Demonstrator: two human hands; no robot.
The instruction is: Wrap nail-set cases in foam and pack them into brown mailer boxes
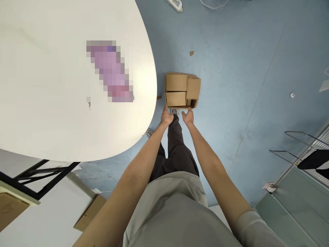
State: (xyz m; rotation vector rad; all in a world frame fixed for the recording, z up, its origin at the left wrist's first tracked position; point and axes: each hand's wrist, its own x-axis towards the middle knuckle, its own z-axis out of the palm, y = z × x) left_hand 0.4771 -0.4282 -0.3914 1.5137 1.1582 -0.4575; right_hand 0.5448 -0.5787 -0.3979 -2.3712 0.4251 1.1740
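An open cardboard box point(181, 107) with several smaller brown cartons point(176, 82) packed inside is in front of my feet, low over or on the floor; which of the two I cannot tell. A dark gap shows at its near right corner. My left hand point(167, 117) grips the near left corner, its fingertips partly hidden by the cardboard. On the same near edge, farther right, my right hand point(188, 116) holds the box with its thumb apart on the inner side. One shoe shows partly between the hands, just below the box.
A white rounded table point(64, 133) takes up the left, bearing a blurred pinkish item point(110, 72). A cardboard scrap point(191, 53) and a white power strip point(175, 4) lie on the blue floor point(231, 85). Metal racks point(295, 137) stand at right.
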